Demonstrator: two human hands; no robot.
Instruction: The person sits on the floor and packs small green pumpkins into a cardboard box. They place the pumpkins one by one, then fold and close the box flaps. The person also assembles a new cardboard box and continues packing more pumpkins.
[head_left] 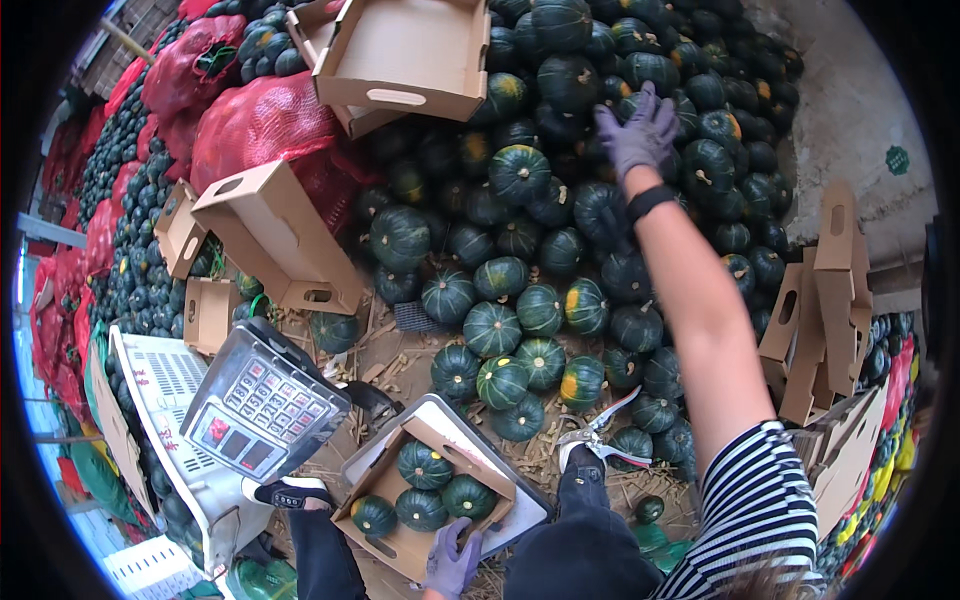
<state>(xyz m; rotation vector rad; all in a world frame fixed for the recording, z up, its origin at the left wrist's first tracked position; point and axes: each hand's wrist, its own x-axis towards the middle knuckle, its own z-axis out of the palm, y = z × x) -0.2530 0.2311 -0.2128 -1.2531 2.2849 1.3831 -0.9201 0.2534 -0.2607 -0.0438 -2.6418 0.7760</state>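
My right hand, in a purple glove, stretches out over the large pile of dark green squashes. Its fingers are spread, and nothing shows in its grasp. Low in the view, my left hand, gloved alike, has its fingers curled at the near wall of an open cardboard box. Several green squashes lie inside that box, one with an orange patch. The box sits tilted on the pale platform of a scale. Part of my left hand's grip is hidden.
The scale's keypad display stands left of the box, beside a white plastic crate. Empty cardboard boxes lie at left, top and right. Red mesh sacks are behind. Shears lie by my foot on the straw-strewn floor.
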